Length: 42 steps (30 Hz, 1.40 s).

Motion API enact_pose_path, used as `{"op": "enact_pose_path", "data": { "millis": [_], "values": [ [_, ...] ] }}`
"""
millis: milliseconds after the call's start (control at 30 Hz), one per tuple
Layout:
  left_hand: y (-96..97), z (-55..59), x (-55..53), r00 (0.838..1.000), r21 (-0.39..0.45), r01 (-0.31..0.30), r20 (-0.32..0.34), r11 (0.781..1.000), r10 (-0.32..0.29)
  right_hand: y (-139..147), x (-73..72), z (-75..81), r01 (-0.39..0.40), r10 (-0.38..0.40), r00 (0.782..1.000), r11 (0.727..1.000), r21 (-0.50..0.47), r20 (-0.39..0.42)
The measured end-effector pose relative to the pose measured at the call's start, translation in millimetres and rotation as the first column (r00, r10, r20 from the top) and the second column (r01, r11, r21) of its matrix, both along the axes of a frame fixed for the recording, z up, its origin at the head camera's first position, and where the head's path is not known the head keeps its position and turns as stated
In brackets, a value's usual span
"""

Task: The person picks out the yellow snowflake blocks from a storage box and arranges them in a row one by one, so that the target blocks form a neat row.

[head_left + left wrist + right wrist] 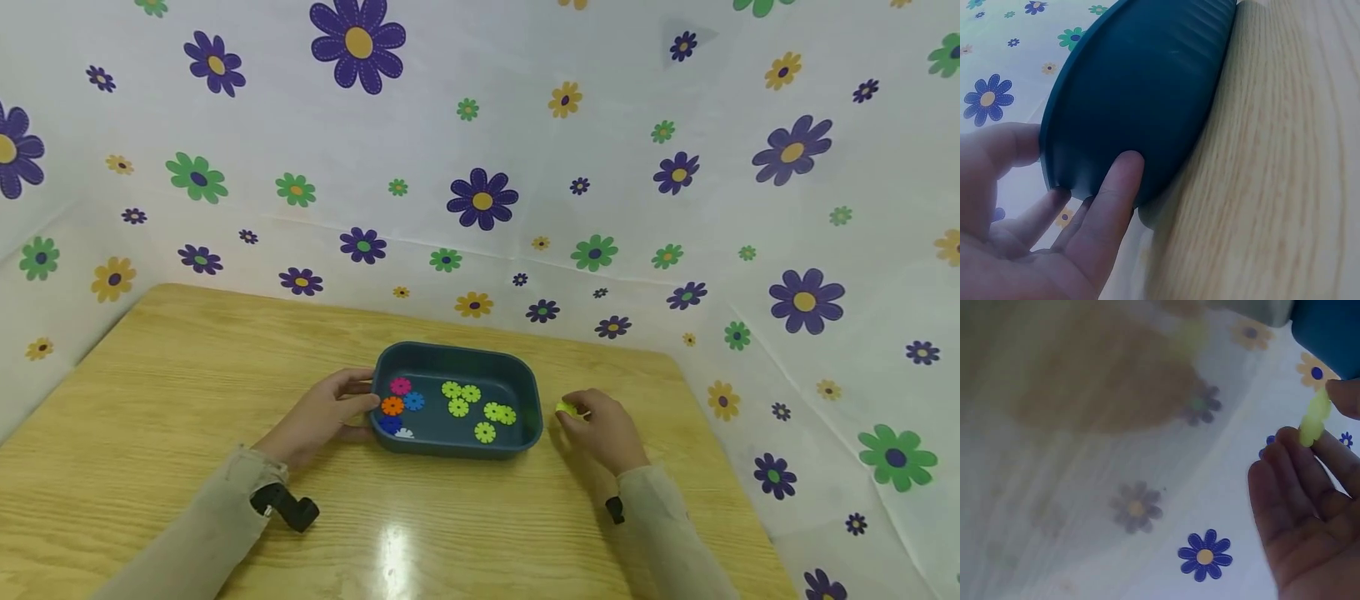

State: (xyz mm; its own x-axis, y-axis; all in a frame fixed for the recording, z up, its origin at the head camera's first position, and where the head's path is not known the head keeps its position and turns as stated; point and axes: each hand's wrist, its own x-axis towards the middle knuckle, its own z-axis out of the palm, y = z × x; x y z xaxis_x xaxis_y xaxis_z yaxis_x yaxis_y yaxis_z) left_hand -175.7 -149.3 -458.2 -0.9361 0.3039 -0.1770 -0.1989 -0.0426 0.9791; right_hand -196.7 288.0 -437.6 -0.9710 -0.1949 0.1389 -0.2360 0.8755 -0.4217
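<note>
Head view: closest to me are two long beige fabric sleeves (191,521), running in on the near side of a dark blue-green, round-cornered plastic tray (442,447), with a black wrist device (296,508) at the left cuff. The left hand (311,421) grips the tray's left end; my left-wrist feed shows its fingers against the outer wall and rim. Just beside the tray's right end, the right hand (606,429) pinches a yellow-green, flat, notched flower disc (566,408) between thumb and fingers, and my right-wrist feed gives me that disc nearly edge-on. In the tray's left end, from near to far, I see white (404,433), dark blue (391,425), orange (392,406), light blue (414,401) and pink discs (401,386). Six yellow-green discs (485,432) lie from the tray's middle toward its right. The tray rests on a pale wood-grain counter (187,375). Beyond the tray hangs a white cloth printed with purple, green and orange flowers (420,142).
</note>
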Motion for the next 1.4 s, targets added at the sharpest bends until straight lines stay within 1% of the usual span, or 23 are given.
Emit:
{"op": "enact_pose_path", "data": {
  "millis": [133,233,333,500,700,900,1000,1167,1300,1400],
  "values": [
    [-1.3,-0.4,0.3,1.000,0.002,-0.009,0.000,1.000,0.009,0.3,-2.7,-8.4,0.006,-0.007,0.999,0.999,0.038,0.035],
    [-1.9,-1.1,0.3,1.000,-0.013,-0.020,-0.002,1.000,0.020,-3.2,-5.0,-10.4,0.014,-0.018,0.998,0.998,0.064,0.058],
    [-1.8,-1.0,0.7,1.000,-0.022,-0.019,-0.003,1.000,0.019,-6.4,-5.5,-11.1,0.008,-0.017,0.997,0.995,0.099,0.082],
    [-0.1,0.8,1.4,1.000,-0.014,-0.015,0.000,1.000,0.015,-10.3,-4.9,-8.8,-0.007,-0.004,0.997,0.989,0.150,0.072],
    [2.5,1.5,0.1,1.000,-0.028,-0.013,-0.010,1.000,0.013,-9.9,-6.9,-9.1,-0.020,0.005,0.997,0.978,0.208,0.074],
    [2.6,3.2,-1.2,1.000,-0.029,-0.016,-0.014,0.999,0.016,-10.0,-10.4,-9.7,-0.051,0.042,0.998,0.966,0.254,0.037],
    [1.9,3.8,-1.0,1.000,-0.035,-0.019,-0.014,0.999,0.018,-11.2,-10.6,-8.9,-0.057,0.050,0.998,0.963,0.264,0.032],
    [0.8,2.4,-0.3,1.000,-0.032,-0.018,-0.007,0.999,0.017,-11.9,-10.1,-9.7,-0.047,0.032,0.997,0.965,0.258,0.064],
    [0.8,1.1,0.1,1.000,-0.036,-0.019,-0.007,0.999,0.019,-10.9,-8.5,-10.4,-0.039,0.017,0.995,0.976,0.214,0.102],
    [0.7,1.9,-0.3,1.000,-0.046,-0.020,-0.007,0.999,0.020,-11.1,-5.2,-4.7,-0.023,0.008,0.995,0.989,0.146,0.103]
  ]
}}
